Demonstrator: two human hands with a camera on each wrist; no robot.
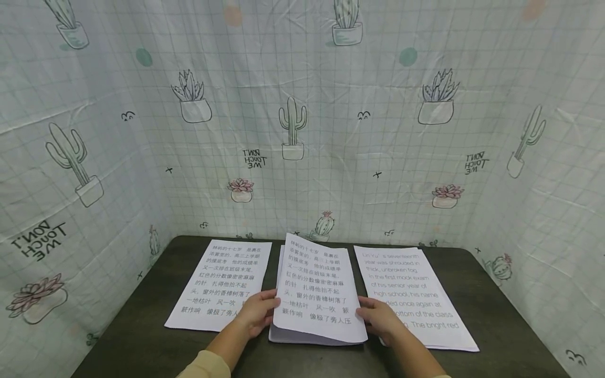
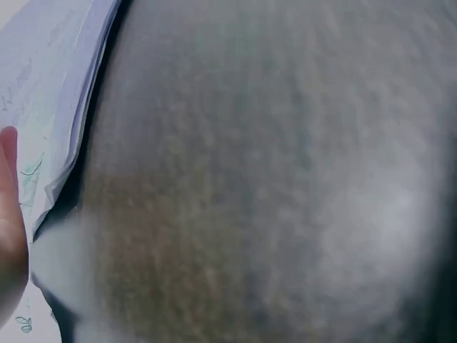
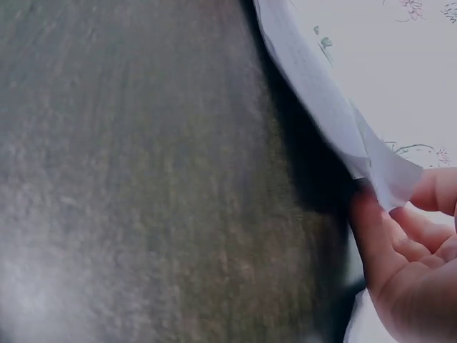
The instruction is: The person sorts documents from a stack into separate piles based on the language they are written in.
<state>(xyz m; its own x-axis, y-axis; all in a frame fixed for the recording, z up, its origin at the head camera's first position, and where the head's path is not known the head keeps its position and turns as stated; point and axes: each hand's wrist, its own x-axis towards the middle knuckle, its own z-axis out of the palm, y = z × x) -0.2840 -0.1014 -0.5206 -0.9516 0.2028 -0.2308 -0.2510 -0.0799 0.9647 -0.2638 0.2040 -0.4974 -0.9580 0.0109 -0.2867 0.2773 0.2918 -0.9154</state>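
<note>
The top sheet (image 1: 314, 289) sits slightly raised over the middle stack (image 1: 316, 337). The right hand (image 1: 379, 318) pinches its right edge; the left hand (image 1: 259, 312), poorly seen, apparently pinches its left. Printed pages (image 1: 222, 281) lie left, English pages (image 1: 416, 291) right.

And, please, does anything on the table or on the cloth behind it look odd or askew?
Yes, two things. The Chinese-text top sheet sits askew over the middle paper stack; the right hand pinches its edge, which probably explains it. On the cactus-print cloth, the "DON'T TOUCH" lettering is mirrored.
</note>
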